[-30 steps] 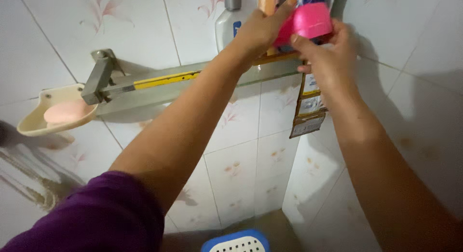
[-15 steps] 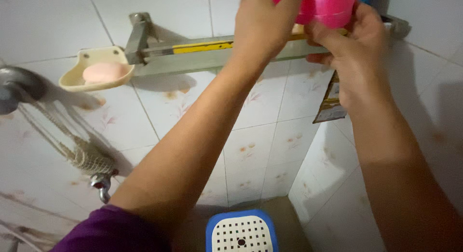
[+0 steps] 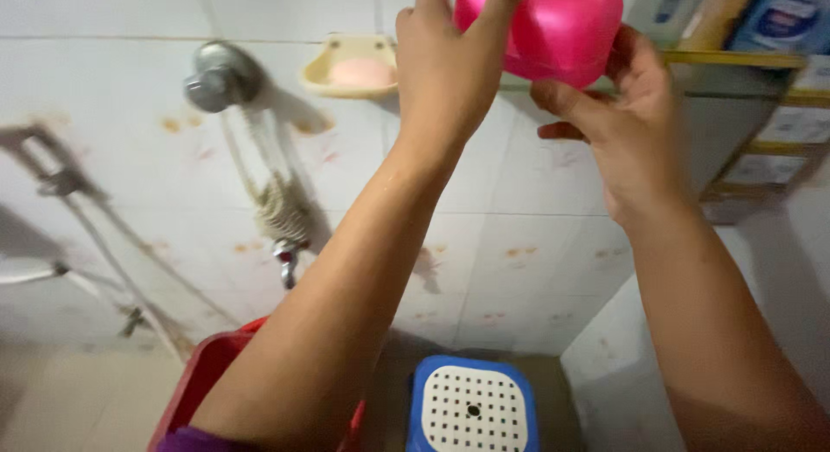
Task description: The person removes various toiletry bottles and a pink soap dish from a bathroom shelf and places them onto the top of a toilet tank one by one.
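I hold a pink plastic container (image 3: 553,28) up before the tiled wall, both hands gripping it: my left hand (image 3: 445,58) wraps its left side, my right hand (image 3: 618,115) supports it from below, near the soap dish (image 3: 350,67).

You stand in a home bathroom: tiled wall (image 3: 536,236), soap dish (image 3: 350,67) right of the tap (image 3: 216,76), blue stool (image 3: 471,409) well below it.
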